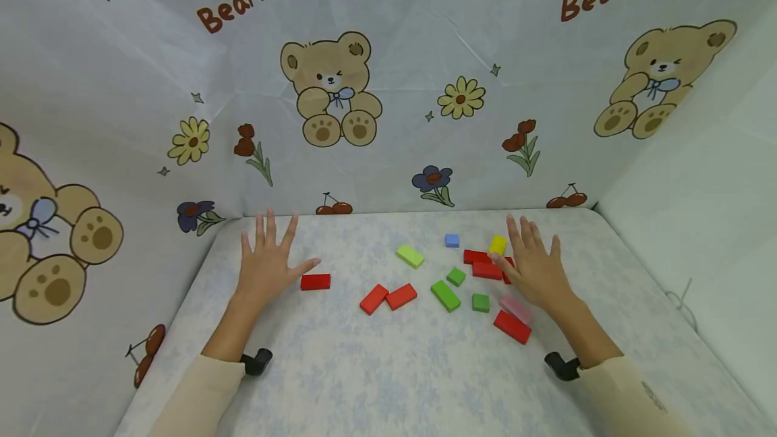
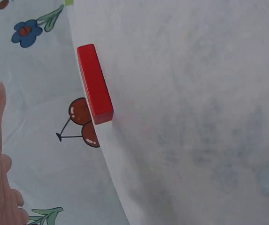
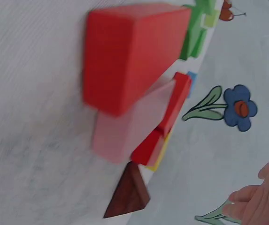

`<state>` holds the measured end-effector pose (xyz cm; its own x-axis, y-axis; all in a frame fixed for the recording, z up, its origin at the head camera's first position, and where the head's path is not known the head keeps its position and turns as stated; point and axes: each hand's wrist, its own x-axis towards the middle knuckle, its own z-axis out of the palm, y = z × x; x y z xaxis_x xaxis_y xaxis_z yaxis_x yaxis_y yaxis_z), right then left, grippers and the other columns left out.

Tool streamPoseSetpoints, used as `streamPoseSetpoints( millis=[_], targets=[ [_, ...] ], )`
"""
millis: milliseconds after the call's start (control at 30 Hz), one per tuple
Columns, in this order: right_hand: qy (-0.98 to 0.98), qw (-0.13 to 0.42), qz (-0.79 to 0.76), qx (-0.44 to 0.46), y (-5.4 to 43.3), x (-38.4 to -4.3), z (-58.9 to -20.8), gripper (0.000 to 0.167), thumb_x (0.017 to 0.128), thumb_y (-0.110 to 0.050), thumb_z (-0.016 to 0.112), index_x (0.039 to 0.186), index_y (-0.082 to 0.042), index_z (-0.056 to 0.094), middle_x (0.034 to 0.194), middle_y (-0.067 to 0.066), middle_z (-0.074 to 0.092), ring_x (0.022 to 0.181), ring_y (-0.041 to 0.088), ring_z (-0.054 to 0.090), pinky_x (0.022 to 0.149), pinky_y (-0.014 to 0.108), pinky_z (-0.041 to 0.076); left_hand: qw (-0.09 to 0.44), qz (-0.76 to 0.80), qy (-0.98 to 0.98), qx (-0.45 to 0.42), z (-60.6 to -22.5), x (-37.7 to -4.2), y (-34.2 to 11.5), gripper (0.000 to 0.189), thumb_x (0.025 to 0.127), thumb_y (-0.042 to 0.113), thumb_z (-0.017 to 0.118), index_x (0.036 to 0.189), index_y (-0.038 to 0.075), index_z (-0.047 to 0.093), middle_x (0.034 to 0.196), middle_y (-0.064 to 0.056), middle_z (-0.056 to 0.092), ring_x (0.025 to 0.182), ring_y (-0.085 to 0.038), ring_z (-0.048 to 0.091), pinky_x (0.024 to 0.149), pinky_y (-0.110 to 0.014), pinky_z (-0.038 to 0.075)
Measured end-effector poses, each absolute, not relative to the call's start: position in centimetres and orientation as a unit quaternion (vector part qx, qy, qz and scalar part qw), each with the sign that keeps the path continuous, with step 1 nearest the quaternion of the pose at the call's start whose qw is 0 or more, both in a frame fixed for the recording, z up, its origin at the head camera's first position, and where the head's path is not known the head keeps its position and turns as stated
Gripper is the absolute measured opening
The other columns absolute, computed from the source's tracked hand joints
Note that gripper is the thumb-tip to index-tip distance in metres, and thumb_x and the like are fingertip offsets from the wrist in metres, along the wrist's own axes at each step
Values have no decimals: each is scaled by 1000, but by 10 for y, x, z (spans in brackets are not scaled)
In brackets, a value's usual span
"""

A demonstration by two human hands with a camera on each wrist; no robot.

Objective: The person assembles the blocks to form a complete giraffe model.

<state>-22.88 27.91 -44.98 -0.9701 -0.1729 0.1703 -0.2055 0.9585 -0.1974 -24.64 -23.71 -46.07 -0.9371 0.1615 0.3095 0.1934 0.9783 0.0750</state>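
Observation:
My left hand (image 1: 264, 268) is held with its fingers spread and straight, holding nothing. Just right of its thumb lies a red block (image 1: 315, 282), seen close up in the left wrist view as a long red block (image 2: 96, 84). On the other side, my right hand (image 1: 539, 267) also has its fingers extended, with nothing in its grasp. Near it are a pink block (image 1: 516, 309), a red block (image 1: 512, 327), a yellow block (image 1: 498, 244) and more red blocks (image 1: 487, 270). A dark brown triangular block (image 3: 129, 192) shows in the right wrist view; the head view hides it.
Mid-table lie two touching red blocks (image 1: 401, 297), a light green block (image 1: 410, 255), several darker green blocks (image 1: 446, 295) and a small blue block (image 1: 452, 241). A bear-printed cloth (image 1: 400, 181) stands behind the table (image 1: 364, 376). A thin pale cord (image 1: 682, 302) lies at the right.

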Motion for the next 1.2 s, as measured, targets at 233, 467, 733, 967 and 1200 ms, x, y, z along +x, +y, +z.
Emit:
streamPoseSetpoints(
  millis=[233,467,733,967,1200],
  targets=[
    [-978,47,137,148,263,-212,-437,83,100,-50,59,162,-8,22,159,28,32,140,51,38,109,69,31,121,-48,-983,-131,-451,-228,-215,105,89,62,67,163,9,16,163,-30,18,151,-46,17,110,-68,31],
    [-967,53,157,195,240,-195,-437,60,100,-45,63,146,-7,55,140,17,60,124,38,60,93,60,52,106,-63,-977,-175,-451,-205,-192,87,89,55,73,154,7,43,153,-26,43,143,-42,39,100,-58,49],
    [-946,43,242,211,218,-186,-441,49,95,-44,71,135,-14,66,113,2,73,86,14,65,70,27,56,7,-282,-942,-181,-459,-189,-172,66,91,42,77,147,15,56,142,-7,60,127,-29,59,102,-50,50],
    [-923,1,313,224,196,-186,-440,38,95,-26,74,129,-11,70,112,3,73,82,10,63,64,22,54,-22,-309,-937,-159,-468,-183,-150,57,88,33,81,138,13,64,112,-6,69,97,-22,63,74,-35,54],
    [-911,-58,345,218,168,-194,-441,38,94,-28,75,126,-8,70,93,-5,70,75,14,61,59,25,52,-56,-285,-945,-148,-473,-183,-132,58,84,37,83,133,10,66,96,-4,64,79,-14,54,61,-30,48]
  ],
)
